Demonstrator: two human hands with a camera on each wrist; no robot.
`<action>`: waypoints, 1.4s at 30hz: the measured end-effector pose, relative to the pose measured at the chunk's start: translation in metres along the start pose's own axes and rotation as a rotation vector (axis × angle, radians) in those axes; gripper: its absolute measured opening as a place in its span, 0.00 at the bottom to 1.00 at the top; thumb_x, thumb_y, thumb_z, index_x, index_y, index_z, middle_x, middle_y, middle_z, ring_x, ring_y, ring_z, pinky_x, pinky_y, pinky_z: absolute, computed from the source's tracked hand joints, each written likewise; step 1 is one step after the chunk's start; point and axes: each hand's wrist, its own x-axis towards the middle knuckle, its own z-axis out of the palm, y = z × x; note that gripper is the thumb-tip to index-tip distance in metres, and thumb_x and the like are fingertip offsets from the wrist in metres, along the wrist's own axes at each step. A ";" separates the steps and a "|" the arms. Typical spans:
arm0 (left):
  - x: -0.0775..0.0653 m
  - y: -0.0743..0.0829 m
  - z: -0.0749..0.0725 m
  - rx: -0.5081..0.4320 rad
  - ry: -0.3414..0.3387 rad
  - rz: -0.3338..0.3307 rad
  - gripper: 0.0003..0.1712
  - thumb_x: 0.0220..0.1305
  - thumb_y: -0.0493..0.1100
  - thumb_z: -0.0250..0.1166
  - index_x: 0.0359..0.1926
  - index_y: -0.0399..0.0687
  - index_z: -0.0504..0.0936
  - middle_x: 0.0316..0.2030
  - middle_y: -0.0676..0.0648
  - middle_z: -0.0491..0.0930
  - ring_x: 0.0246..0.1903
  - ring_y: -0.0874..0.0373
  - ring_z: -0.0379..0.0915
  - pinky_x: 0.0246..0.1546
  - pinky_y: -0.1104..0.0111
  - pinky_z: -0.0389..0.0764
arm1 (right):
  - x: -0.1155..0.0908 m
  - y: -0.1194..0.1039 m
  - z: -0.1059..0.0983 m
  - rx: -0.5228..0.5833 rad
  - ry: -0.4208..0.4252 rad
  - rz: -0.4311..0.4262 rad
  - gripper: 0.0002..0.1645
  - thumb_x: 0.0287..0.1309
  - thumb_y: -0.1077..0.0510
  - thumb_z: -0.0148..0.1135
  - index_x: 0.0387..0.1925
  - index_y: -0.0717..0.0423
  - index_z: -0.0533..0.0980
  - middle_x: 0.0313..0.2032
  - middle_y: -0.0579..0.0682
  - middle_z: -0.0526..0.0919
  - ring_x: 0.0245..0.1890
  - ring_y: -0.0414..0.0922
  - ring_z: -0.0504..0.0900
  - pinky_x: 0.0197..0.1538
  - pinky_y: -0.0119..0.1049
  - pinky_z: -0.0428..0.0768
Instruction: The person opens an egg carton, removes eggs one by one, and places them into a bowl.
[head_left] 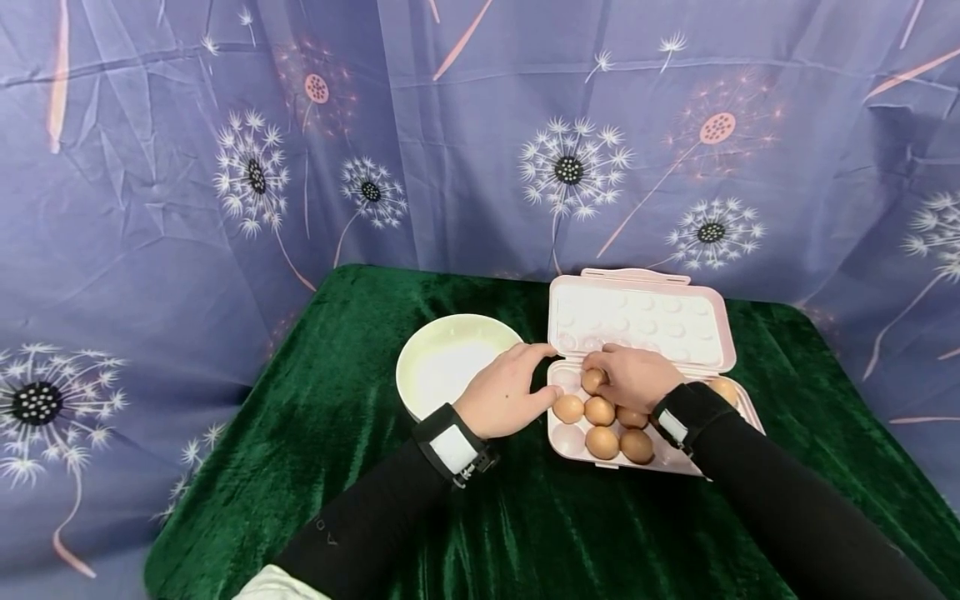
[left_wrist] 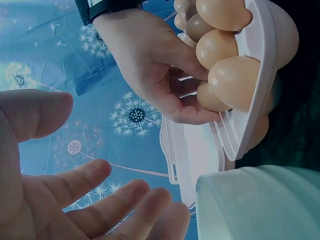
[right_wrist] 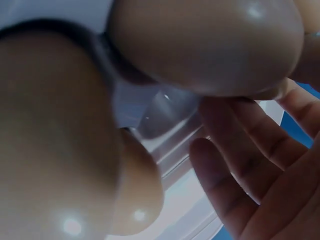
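A pink plastic egg carton (head_left: 567,440) lies unfolded, its lid (head_left: 637,321) tipped back. Several brown eggs (head_left: 602,442) sit in its cups, and some cups at the left hold none. My right hand (head_left: 643,381) grips one brown egg (head_left: 594,381) in the back row with thumb and fingers. The left wrist view also shows this egg (left_wrist: 212,98) between the fingers, low against the carton. My left hand (head_left: 504,392) is by the carton's left side, fingers spread and holding nothing. The right palm hides part of the carton.
A pale cream-green bowl (head_left: 450,358) stands left of the carton, partly behind my left hand. Dark green velvet cloth (head_left: 337,358) covers the table. Behind it hangs a purple-blue curtain (head_left: 465,167) with dandelion prints.
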 end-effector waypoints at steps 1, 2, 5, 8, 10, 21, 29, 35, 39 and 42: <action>0.000 0.000 0.000 0.000 0.000 0.001 0.31 0.72 0.53 0.60 0.72 0.51 0.69 0.65 0.47 0.72 0.64 0.55 0.69 0.60 0.60 0.73 | -0.001 0.001 -0.001 0.001 0.009 -0.001 0.18 0.59 0.58 0.71 0.51 0.46 0.82 0.37 0.44 0.77 0.31 0.43 0.78 0.38 0.45 0.78; 0.000 0.000 0.000 0.000 -0.001 0.003 0.31 0.72 0.53 0.60 0.72 0.51 0.69 0.65 0.47 0.72 0.64 0.55 0.69 0.59 0.60 0.73 | -0.001 0.002 -0.001 0.007 0.022 0.003 0.18 0.58 0.58 0.71 0.51 0.47 0.83 0.36 0.44 0.77 0.32 0.43 0.78 0.39 0.46 0.78; 0.001 0.001 -0.001 -0.001 -0.005 0.005 0.32 0.72 0.53 0.60 0.72 0.51 0.69 0.65 0.47 0.72 0.64 0.55 0.69 0.59 0.60 0.73 | -0.004 0.002 -0.004 0.028 0.046 0.021 0.20 0.56 0.57 0.71 0.52 0.47 0.82 0.37 0.45 0.78 0.31 0.43 0.77 0.38 0.45 0.78; 0.001 0.001 -0.001 -0.004 -0.009 0.007 0.32 0.71 0.52 0.61 0.72 0.50 0.68 0.66 0.46 0.71 0.65 0.55 0.68 0.60 0.61 0.73 | -0.006 0.000 -0.009 0.056 0.064 0.040 0.22 0.55 0.56 0.72 0.53 0.46 0.80 0.40 0.45 0.79 0.32 0.43 0.77 0.38 0.45 0.77; 0.001 0.001 -0.002 -0.007 -0.008 0.008 0.32 0.71 0.52 0.61 0.72 0.50 0.68 0.66 0.47 0.71 0.65 0.56 0.68 0.61 0.61 0.73 | -0.007 -0.002 -0.012 0.082 0.074 0.045 0.22 0.56 0.55 0.71 0.54 0.45 0.79 0.41 0.45 0.79 0.34 0.43 0.78 0.39 0.45 0.77; 0.001 0.004 -0.003 -0.051 0.083 0.079 0.31 0.66 0.46 0.67 0.69 0.51 0.71 0.62 0.50 0.73 0.56 0.57 0.75 0.52 0.66 0.77 | -0.008 -0.025 -0.031 0.310 0.167 -0.048 0.18 0.63 0.54 0.67 0.53 0.39 0.76 0.39 0.40 0.80 0.35 0.44 0.79 0.37 0.40 0.76; 0.000 0.009 -0.005 -0.030 0.144 0.114 0.30 0.64 0.44 0.70 0.66 0.49 0.74 0.60 0.49 0.73 0.56 0.60 0.73 0.56 0.67 0.75 | -0.008 -0.046 -0.040 0.513 0.197 -0.102 0.16 0.65 0.53 0.66 0.54 0.40 0.77 0.35 0.41 0.80 0.32 0.41 0.78 0.37 0.38 0.77; -0.002 0.010 -0.007 -0.025 0.163 0.128 0.29 0.65 0.44 0.69 0.66 0.50 0.74 0.58 0.49 0.73 0.47 0.62 0.72 0.48 0.69 0.76 | -0.008 -0.056 -0.042 0.638 0.165 -0.090 0.16 0.66 0.48 0.67 0.54 0.39 0.77 0.38 0.41 0.82 0.35 0.42 0.80 0.40 0.39 0.78; -0.001 0.011 -0.009 -0.006 0.167 0.158 0.29 0.65 0.43 0.69 0.66 0.50 0.75 0.57 0.48 0.72 0.45 0.61 0.72 0.44 0.70 0.76 | -0.008 -0.061 -0.043 0.713 0.138 -0.064 0.15 0.67 0.48 0.66 0.53 0.41 0.77 0.38 0.43 0.84 0.35 0.44 0.81 0.41 0.39 0.79; -0.001 0.011 -0.011 0.014 0.170 0.169 0.29 0.65 0.43 0.69 0.66 0.50 0.75 0.56 0.48 0.73 0.44 0.61 0.73 0.43 0.70 0.75 | -0.007 -0.064 -0.044 0.745 0.132 -0.052 0.15 0.67 0.49 0.66 0.52 0.43 0.77 0.37 0.45 0.84 0.34 0.45 0.82 0.41 0.38 0.79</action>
